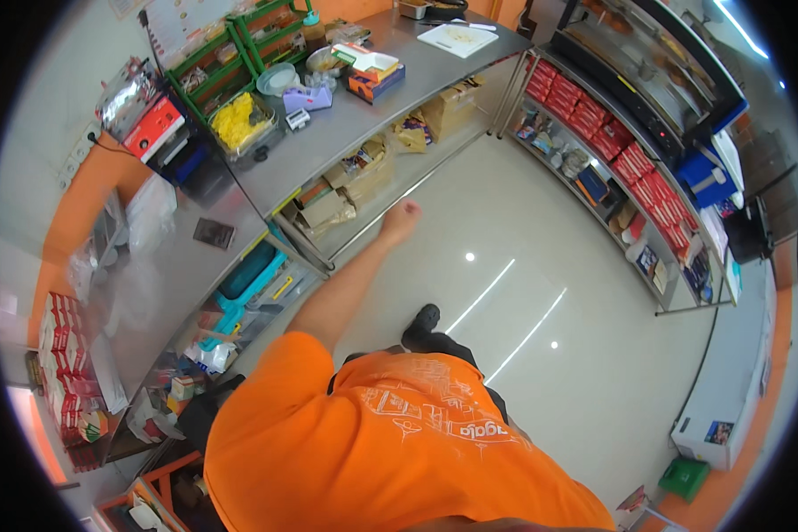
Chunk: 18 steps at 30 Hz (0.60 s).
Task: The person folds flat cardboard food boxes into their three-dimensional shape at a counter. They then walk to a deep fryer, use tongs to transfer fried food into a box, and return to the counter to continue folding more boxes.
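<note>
My left arm reaches forward from an orange sleeve, and my left hand (402, 221) hangs over the floor with its fingers curled in. I see nothing held in it. The closest thing to it is the lower shelf of the steel counter, where a cardboard box (324, 209) and a brown paper bag (371, 170) sit. My right hand is out of view. On the counter (279, 182) above are a tub of yellow shreds (237, 124), a purple device (308, 98) and a white cutting board (457, 39). A dark phone (214, 233) lies flat on the left counter.
Red boxes (661, 206) fill a rack at the right, under a glass display warmer (647, 71). A white chest freezer (727, 390) and a green bin (684, 478) stand at the lower right. Glossy tiled floor (523, 239) lies between the counter and the rack.
</note>
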Tool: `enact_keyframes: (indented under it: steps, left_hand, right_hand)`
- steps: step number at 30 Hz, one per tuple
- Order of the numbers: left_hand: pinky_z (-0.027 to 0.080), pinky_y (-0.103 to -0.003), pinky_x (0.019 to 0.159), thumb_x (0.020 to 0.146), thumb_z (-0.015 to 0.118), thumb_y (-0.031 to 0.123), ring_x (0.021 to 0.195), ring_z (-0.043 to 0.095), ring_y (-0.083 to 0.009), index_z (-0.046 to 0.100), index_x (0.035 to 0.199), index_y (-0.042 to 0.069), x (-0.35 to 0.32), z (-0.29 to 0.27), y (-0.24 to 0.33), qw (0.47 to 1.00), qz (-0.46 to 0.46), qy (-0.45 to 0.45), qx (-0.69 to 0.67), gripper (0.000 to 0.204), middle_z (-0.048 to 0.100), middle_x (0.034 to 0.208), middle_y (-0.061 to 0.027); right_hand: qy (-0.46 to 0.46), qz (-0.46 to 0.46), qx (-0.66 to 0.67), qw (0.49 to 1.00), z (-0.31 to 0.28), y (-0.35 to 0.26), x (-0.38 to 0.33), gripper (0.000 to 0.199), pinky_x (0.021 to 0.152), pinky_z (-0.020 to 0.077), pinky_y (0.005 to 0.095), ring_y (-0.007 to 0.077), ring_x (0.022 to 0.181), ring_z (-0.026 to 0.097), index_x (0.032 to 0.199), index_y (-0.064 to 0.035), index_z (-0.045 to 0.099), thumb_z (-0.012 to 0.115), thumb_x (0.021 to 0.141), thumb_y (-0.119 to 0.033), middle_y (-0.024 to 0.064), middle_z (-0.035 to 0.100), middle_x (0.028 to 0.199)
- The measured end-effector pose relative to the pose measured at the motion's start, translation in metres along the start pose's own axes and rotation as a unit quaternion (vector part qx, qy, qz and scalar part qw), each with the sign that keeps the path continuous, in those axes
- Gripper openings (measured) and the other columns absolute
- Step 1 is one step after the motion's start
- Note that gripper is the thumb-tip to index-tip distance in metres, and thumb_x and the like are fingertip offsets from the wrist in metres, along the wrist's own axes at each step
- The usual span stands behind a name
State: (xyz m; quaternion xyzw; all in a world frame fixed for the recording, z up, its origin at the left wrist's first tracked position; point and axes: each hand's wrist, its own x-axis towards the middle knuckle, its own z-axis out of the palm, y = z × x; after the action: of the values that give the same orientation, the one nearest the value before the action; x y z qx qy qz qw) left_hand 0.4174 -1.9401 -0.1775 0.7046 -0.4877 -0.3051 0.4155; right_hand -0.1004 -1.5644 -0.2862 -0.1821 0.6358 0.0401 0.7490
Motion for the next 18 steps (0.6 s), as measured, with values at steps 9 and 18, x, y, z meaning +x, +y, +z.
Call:
enact_keyframes:
  steps: [9,18]
  left_hand:
    - [0.048,-0.045,0.092,0.087,0.056,0.055,0.107,0.063,-0.0395,0.066,0.102,0.001,0.365,-0.125,0.024,0.973,-0.107,0.150,0.139,0.057,0.068,0.108,-0.0233]
    - [0.048,-0.047,0.094,0.088,0.050,0.039,0.105,0.064,-0.0407,0.068,0.111,-0.001,0.499,-0.092,0.005,0.933,-0.225,0.225,0.169,0.050,0.068,0.106,-0.0259]
  right_hand:
    - [0.231,-0.167,-0.025,0.958,-0.119,-0.300,0.008,0.033,0.069,0.0525,0.0338,0.0234,0.082,0.068,0.114,-0.0023,0.058,0.052,0.097,-0.031,0.0128,0.068,0.099]
    - [0.307,-0.147,-0.123,0.932,-0.160,-0.403,0.002,0.029,0.059,0.0526,0.0310,0.0198,0.072,0.068,0.110,0.0013,0.062,0.056,0.096,-0.023,0.0152,0.069,0.091]
